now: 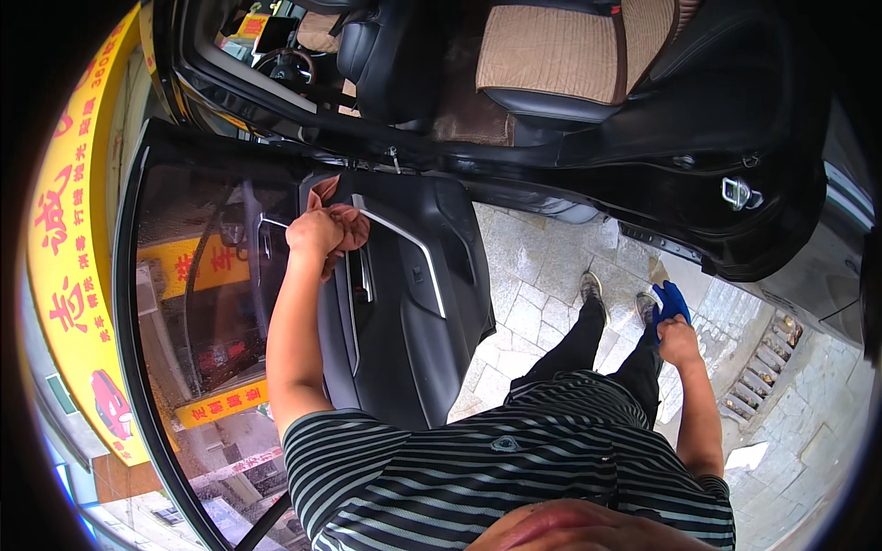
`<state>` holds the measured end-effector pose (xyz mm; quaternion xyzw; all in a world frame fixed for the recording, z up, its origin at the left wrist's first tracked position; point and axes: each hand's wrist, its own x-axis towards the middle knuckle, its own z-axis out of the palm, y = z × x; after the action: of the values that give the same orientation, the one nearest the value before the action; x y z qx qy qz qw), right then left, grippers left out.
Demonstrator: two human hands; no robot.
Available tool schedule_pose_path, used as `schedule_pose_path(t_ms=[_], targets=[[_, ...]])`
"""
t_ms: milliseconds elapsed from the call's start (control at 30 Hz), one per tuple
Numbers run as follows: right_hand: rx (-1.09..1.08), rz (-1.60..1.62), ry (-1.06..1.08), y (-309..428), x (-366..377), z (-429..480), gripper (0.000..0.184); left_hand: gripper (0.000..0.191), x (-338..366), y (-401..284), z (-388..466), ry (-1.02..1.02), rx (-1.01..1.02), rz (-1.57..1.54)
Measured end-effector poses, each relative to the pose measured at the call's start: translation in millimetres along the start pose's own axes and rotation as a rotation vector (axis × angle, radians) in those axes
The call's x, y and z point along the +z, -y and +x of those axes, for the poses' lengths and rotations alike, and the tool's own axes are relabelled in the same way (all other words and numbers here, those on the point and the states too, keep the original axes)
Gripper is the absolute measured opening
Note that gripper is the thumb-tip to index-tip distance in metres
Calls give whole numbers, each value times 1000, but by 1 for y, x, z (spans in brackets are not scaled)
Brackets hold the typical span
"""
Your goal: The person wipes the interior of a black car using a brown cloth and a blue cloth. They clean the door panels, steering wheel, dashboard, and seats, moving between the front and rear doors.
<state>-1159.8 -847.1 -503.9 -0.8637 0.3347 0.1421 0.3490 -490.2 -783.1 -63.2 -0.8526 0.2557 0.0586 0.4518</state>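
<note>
My left hand (317,231) grips a crumpled reddish-brown cloth (355,224) at the upper inner edge of an open black car door (431,275), where the trim panel meets the window glass (227,310). Droplets and reflections of signs show on that glass. A silver trim strip (431,265) and a door handle (366,275) lie just right of the cloth. Low at my right side, away from the car body, my right hand (679,340) is closed around a bunched blue cloth (672,303).
The rear seat (551,52), with a beige quilted cover, shows through the doorway. A metal door latch striker (737,193) sits on the door frame. Stone paving (527,303) lies underfoot, with a drain grate (761,368) to the right. A yellow sign (79,241) with writing stands at left.
</note>
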Motion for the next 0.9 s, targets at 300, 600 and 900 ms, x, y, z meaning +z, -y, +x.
schedule_pose_path(t_ms=[300,600,900], targets=[[141,-87,218,-29,26,-44,19,62,67,21,106,-670,-10,-181],[-86,9,210,11,18,-18,11,69,97,12,19,-675,-161,-240],[-489,-238,309,35,-33,62,11,75,211,-8,-343,-693,-359,-435]])
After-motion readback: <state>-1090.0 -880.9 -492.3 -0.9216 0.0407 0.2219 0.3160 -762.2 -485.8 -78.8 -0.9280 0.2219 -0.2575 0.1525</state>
